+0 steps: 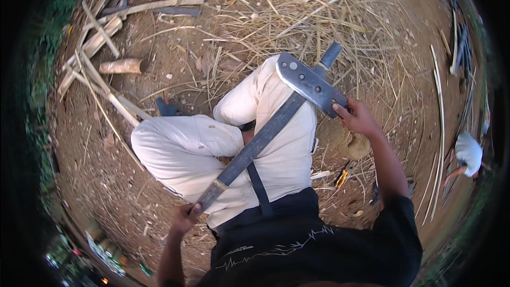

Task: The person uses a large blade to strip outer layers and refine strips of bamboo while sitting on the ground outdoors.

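Note:
A long dark bamboo strip point(260, 141) with paler rings at its joints lies slanting across my light-trousered lap. My left hand point(185, 220) is closed around its lower near end. In my right hand point(358, 118), fingers and thumb pinch the near right end of a broad dark metal blade point(307, 82). Several round holes run along the blade, and one edge shines. It crosses over the strip close to the strip's far end, above my knee. Whether blade and strip touch there, I cannot tell.
Yellow-handled pliers point(342, 177) lie on the dirt right of my lap. Split bamboo pieces point(98, 42) and a short log point(121, 66) are at the far left. Dry shavings point(340, 26) litter the ground ahead. Another person point(468, 154) bends at the far right beside long strips.

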### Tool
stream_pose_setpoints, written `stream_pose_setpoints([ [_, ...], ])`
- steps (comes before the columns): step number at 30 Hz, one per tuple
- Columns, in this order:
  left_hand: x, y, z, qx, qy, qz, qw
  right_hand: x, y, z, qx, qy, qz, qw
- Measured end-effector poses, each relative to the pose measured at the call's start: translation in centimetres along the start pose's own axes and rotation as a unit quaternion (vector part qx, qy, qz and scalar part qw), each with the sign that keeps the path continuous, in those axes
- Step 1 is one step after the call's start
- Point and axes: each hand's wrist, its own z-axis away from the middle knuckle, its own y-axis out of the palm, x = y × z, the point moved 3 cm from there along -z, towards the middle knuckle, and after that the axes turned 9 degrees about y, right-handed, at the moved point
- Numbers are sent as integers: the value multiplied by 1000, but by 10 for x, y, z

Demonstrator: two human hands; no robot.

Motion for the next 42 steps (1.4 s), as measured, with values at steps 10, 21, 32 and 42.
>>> stream_pose_setpoints([
  [10, 5, -10, -12, 87, -147, 141, 975, -12, -15, 5, -85, 66, -114, 988],
  [21, -6, -7, -7, 97, -103, 160, 977, -4, 30, 31, -12, 38, -89, 995],
  [32, -149, 66, -3, 208, 32, 209, 955, 34, 92, 94, -122, -133, 23, 983],
  [42, -171, 83, -46, 289, -10, 343, 894, 81, 154, 169, -15, -317, 302, 899],
])
